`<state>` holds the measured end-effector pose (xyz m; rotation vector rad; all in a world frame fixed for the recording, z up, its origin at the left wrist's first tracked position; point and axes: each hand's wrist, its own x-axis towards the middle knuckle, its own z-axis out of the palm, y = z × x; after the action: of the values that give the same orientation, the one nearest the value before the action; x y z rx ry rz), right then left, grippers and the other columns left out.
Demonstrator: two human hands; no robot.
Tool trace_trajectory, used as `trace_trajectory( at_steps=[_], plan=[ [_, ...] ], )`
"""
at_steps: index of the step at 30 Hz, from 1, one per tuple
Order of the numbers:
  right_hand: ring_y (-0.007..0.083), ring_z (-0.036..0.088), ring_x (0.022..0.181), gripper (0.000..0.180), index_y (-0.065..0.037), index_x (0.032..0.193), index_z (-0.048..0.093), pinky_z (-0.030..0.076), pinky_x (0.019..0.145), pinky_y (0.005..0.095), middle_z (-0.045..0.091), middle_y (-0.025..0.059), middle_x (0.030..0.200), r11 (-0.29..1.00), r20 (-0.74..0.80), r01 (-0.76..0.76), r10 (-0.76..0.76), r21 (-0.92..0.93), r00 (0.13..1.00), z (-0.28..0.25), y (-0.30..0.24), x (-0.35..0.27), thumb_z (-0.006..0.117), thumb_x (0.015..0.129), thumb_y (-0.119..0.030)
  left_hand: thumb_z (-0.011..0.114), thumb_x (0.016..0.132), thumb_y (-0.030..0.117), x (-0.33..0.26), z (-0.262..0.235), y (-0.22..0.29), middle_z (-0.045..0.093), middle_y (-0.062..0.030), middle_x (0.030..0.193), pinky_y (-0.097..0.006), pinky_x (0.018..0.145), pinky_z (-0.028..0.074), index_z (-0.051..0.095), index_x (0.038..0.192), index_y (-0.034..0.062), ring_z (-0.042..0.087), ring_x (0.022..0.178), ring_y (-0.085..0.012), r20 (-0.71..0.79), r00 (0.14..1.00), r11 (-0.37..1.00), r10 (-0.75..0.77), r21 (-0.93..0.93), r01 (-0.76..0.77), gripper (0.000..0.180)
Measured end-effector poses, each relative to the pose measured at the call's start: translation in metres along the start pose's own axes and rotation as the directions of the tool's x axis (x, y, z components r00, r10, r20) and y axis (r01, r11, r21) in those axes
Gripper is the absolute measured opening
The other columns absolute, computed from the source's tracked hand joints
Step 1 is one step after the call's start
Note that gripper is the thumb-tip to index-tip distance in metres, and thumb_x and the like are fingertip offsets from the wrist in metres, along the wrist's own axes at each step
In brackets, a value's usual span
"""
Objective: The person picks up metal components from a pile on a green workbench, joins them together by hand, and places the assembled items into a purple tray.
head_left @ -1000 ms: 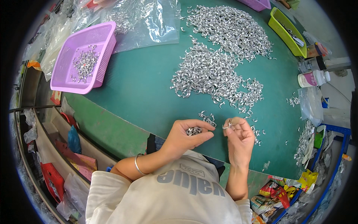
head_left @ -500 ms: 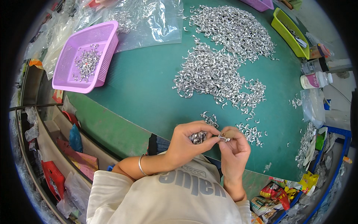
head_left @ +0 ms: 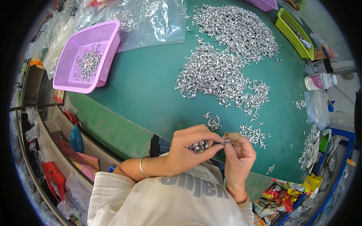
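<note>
My left hand [head_left: 190, 150] is cupped around a small bunch of silver metal clips [head_left: 198, 146] held in its palm, just over the near edge of the green table [head_left: 147, 94]. My right hand [head_left: 238, 152] meets it, pinching a single metal clip [head_left: 226, 142] between thumb and fingertips against the left thumb. Small clusters of the same clips lie on the table just beyond the hands [head_left: 213, 121] and to their right [head_left: 253, 133].
Big heaps of silver clips [head_left: 222, 71] cover the table's middle and far side. A purple basket [head_left: 85, 56] with some clips stands at the far left, clear plastic bags [head_left: 151, 19] behind it. A yellow-green tray [head_left: 294, 32] and white bottles [head_left: 320, 81] sit on the right.
My two hands, apart a second ago, have come together; the right hand now presses its clip against the left hand's thumb and bunch.
</note>
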<state>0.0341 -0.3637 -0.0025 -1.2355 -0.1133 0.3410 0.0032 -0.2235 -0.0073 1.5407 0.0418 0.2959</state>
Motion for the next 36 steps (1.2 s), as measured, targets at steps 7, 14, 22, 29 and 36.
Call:
trace_trajectory(
  at_steps=[7,14,22,29,36],
  plan=[
    [0.0163,0.056,0.084,0.023,0.010,0.102,0.053,0.045,0.077,0.0269,0.057,0.0124,0.092,1.000,-0.001,-0.005,0.005,-0.002,1.000,0.001,-0.001,-0.001,0.049,0.080,0.014,0.068,0.068,-0.005,-0.001,0.000,0.001,0.055,-0.0041,0.068,-0.022,0.050,0.038,0.064,0.086,0.0018,0.050,0.059,-0.0087,-0.002,1.000,1.000,0.022,0.002,-0.022,0.020],
    [0.0154,0.055,0.082,0.021,0.009,0.099,0.054,0.045,0.074,0.0256,0.056,0.0113,0.089,0.998,-0.006,0.032,-0.032,-0.062,0.999,-0.001,0.001,-0.001,0.051,0.078,0.014,0.069,0.065,-0.005,-0.001,0.001,0.003,0.060,-0.0068,0.071,-0.022,0.052,0.041,0.064,0.081,-0.0006,0.053,0.059,-0.0106,0.004,1.000,1.000,0.002,0.023,-0.003,0.018],
    [0.0156,0.050,0.079,0.021,0.007,0.091,0.058,0.041,0.071,0.0258,0.057,0.0098,0.084,0.988,0.026,0.112,-0.110,-0.105,0.994,-0.006,0.003,0.001,0.058,0.071,0.015,0.064,0.074,0.001,0.004,-0.002,-0.002,0.055,-0.0022,0.066,-0.019,0.045,0.033,0.060,0.082,-0.0017,0.046,0.054,-0.0061,0.159,0.922,0.874,-0.353,-0.295,0.385,0.009],
    [0.0162,0.050,0.079,0.021,0.005,0.088,0.058,0.041,0.070,0.0263,0.058,0.0089,0.083,0.983,0.045,0.113,-0.107,-0.146,0.993,-0.007,0.004,0.002,0.061,0.069,0.013,0.057,0.083,0.010,0.004,-0.008,-0.008,0.044,0.0025,0.060,-0.018,0.039,0.020,0.056,0.088,0.0001,0.034,0.049,-0.0024,0.561,0.640,0.290,-0.525,-0.589,0.754,0.012],
    [0.0147,0.052,0.075,0.018,0.005,0.087,0.059,0.042,0.068,0.0258,0.059,0.0082,0.082,0.949,0.052,0.066,-0.053,-0.307,0.997,-0.021,-0.003,0.010,0.060,0.070,0.010,0.052,0.082,0.010,0.007,-0.004,-0.020,0.048,-0.0050,0.074,-0.017,0.037,0.020,0.051,0.084,0.0014,0.037,0.049,-0.0054,0.617,0.653,0.118,-0.439,-0.681,0.723,0.009]
  ],
)
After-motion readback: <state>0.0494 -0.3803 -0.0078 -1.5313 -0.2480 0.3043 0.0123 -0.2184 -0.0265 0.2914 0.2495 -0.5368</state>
